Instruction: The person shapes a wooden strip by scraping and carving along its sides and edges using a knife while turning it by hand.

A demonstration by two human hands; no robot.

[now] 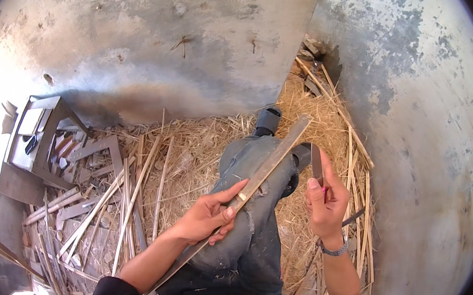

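A long, flat strip that looks like split bamboo [272,161] slants across my lap, its far end past my knees and its near end by my left forearm. My left hand [209,216] is closed around its middle, with the thumb along the edge. A pale notch or cut spot shows just beyond those fingers. Held up to the right of the strip, a knife [316,164] with a dark blade points away from me. My right hand [327,206] is wrapped around its handle, thumb low on the blade. The blade and the strip are apart.
Straw-like shavings [195,160] cover the floor around my legs. Long thin strips [142,178] lie to the left, and more strips [358,200] lean along the right wall [419,166]. A worn wooden stool-like frame [47,139] stands at the left by bright light.
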